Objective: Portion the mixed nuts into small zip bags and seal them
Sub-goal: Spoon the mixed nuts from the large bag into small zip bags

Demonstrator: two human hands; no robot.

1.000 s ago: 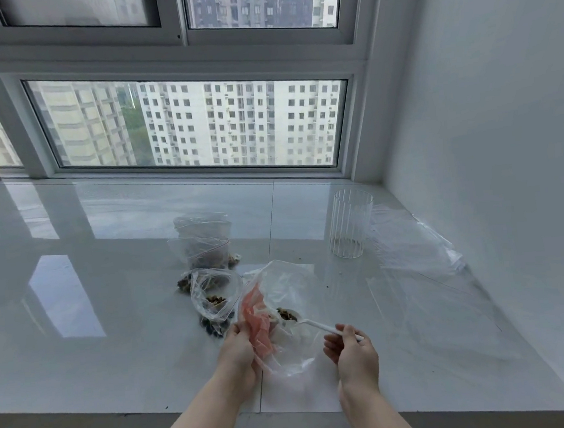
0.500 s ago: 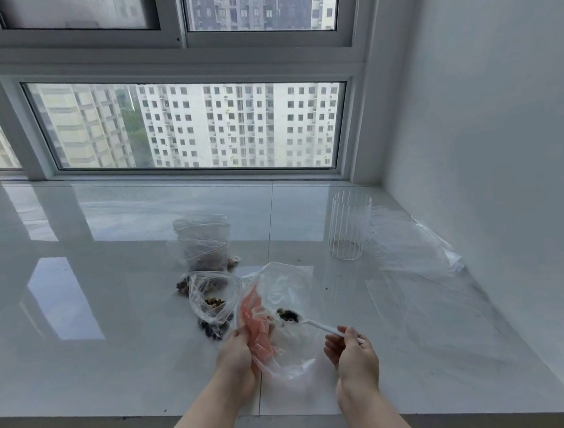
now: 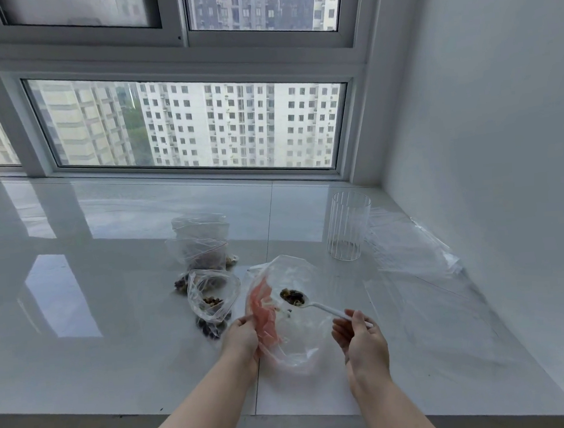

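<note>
My left hand (image 3: 241,337) grips the edge of a large clear bag (image 3: 300,340) with a pink printed patch, holding its mouth open. In my right hand (image 3: 361,337) is the handle of a white plastic spoon (image 3: 318,307), pinched between thumb and fingers. The spoon's bowl carries mixed nuts (image 3: 292,296) and sits within the bag's mouth. A small zip bag (image 3: 213,298) with some nuts stands open just left of the large bag. Behind it lie two more small bags with nuts (image 3: 204,253).
A ribbed clear glass (image 3: 347,230) stands at the back right on the glossy white sill (image 3: 96,313). Flat clear plastic sheets (image 3: 420,270) lie along the right wall. A window runs along the back. The sill's front edge is close to me.
The spoon, loaded with nuts, has lifted a little higher and drawn slightly right within the large bag's mouth. My left hand keeps its hold on the bag.
</note>
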